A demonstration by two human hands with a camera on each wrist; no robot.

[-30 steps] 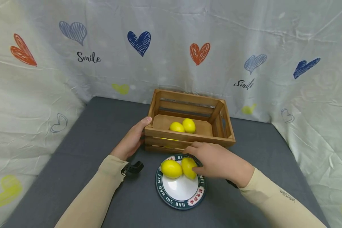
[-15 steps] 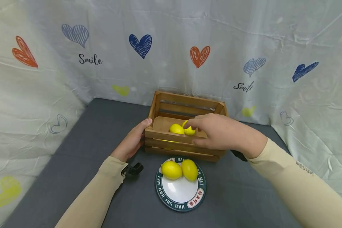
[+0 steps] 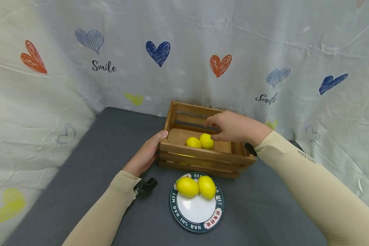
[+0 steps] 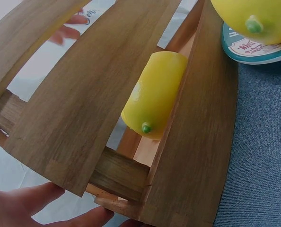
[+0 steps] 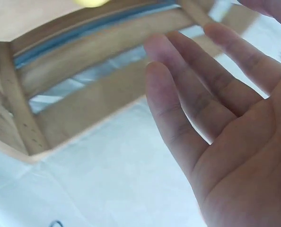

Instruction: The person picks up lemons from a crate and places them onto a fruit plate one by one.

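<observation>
Lemons in crate: left crate lemon [image 3: 193, 142] and right crate lemon [image 3: 206, 141] lie side by side on the crate floor, near its front wall; the left wrist view shows one lemon through a gap between slats.
Crate: slatted wooden crate [image 3: 209, 153], upright on the table, its long side facing the person.
Right hand: right hand [image 3: 235, 126] is over the crate's interior, palm bare, fingers spread and loosely extended, gripping nothing. In the head view the thumb overlaps the edge of the right crate lemon; contact cannot be told.
Left hand: left hand [image 3: 146, 153] grips the crate's left end, thumb on the top corner, fingers against the side.
Plate: round plate [image 3: 196, 212], white with a dark green lettered rim, just in front of the crate on the person's side.
Lemons on plate: left plate lemon [image 3: 187, 187] and right plate lemon [image 3: 207, 187] lie together at the side nearest the crate.
Forearms: beige sleeves [image 3: 101, 212], a black band [image 3: 146, 185] at the left wrist.
Table: covered in dark grey cloth [image 3: 141, 218].
Backdrop: pale curtain [image 3: 187, 30] printed with hearts and "Smile".
</observation>
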